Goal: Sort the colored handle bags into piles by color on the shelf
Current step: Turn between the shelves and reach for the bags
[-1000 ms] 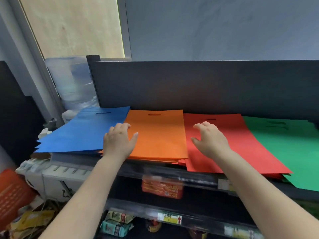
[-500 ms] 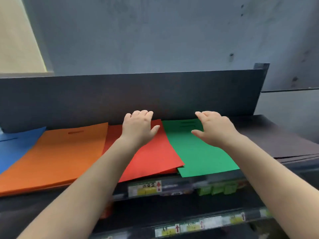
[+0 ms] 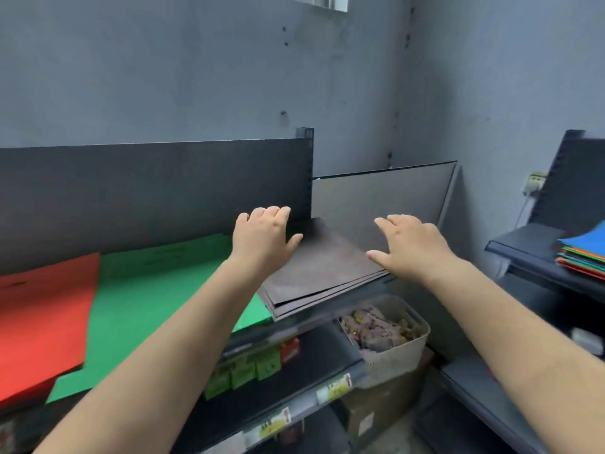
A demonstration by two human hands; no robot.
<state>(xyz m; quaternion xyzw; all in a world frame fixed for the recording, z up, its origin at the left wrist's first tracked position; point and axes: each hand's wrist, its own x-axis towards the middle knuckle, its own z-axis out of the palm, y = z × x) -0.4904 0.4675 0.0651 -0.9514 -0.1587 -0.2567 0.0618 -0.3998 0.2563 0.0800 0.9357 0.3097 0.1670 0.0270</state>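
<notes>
Bags lying sorted along the shelf [image 3: 327,317]: red pile [image 3: 39,322] far left, green pile [image 3: 157,296] beside it, brown pile [image 3: 324,270] at the right end, overhanging the edge. Mixed stack [image 3: 586,253] waiting unsorted on a second shelf well to the right.

Left hand [image 3: 262,240] hovering over the seam between green and brown, fingers loosely curled, thumb out, holding nothing. Right hand [image 3: 412,245] hovering over the right edge of the brown pile, fingers spread and relaxed, holding nothing. Contact with the bags not determinable.

Risks, as judged:
- Pushing the overhanging brown pile off the corner into the basket [image 3: 386,339] below, caused by a sideways sweep of either hand
- Fanning the brown layers further, already stepped at the front edge
- Sliding green under brown, caused by pressing at the seam

Price tags [image 3: 281,421] showing on lower rails; red arrows visible, text too blurred for reading. No brand legible
</notes>
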